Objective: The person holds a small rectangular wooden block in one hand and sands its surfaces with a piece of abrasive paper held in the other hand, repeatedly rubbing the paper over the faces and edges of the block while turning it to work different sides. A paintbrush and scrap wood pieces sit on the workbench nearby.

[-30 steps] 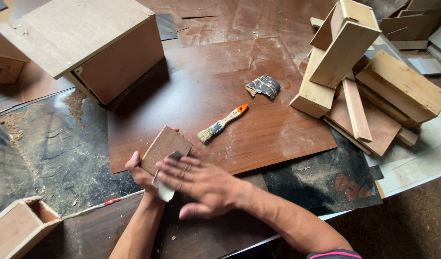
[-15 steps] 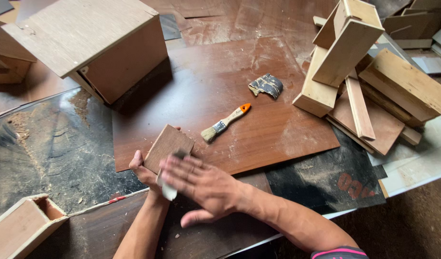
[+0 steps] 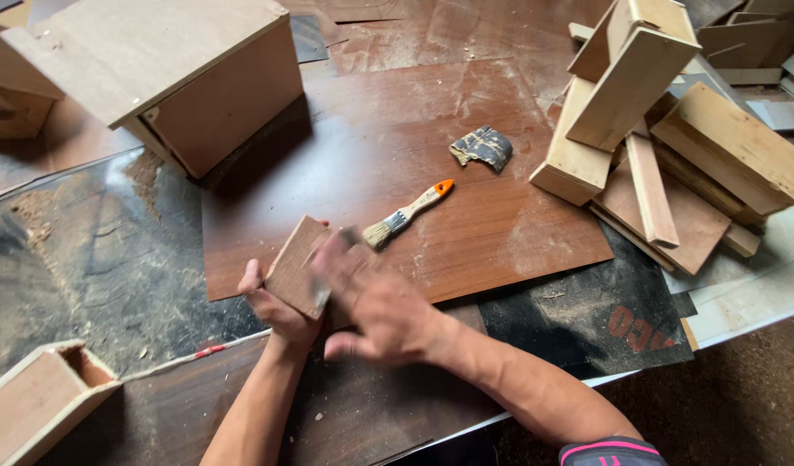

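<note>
Two bare hands meet at the bottom middle of the head view, over a dark, dusty worktable (image 3: 86, 259). The left hand (image 3: 276, 306) grips a small flat brown wooden block (image 3: 298, 263) from below, fingers wrapped tight round its near end. The right hand (image 3: 375, 302) lies flat on top of the same block, fingers spread and blurred, with something small and pale under the palm; I cannot tell what it is. So both hands are together on the block, one holding and one pressing.

The block sits right between the hands, tilted. Its long side points up and to the right, away from the person. The left hand is the nearer one, since it carries the block.

Just past the block lies a little paintbrush with an orange-tipped wooden handle (image 3: 410, 211), on a reddish-brown board (image 3: 500, 233). A crumpled dark scrap (image 3: 481, 147) lies farther up. A pile of pale wooden boxes and slats (image 3: 655, 129) sits on the right. A big plywood box (image 3: 181, 69) stands top left, and a small open wooden box (image 3: 43, 401) is bottom left.
</note>
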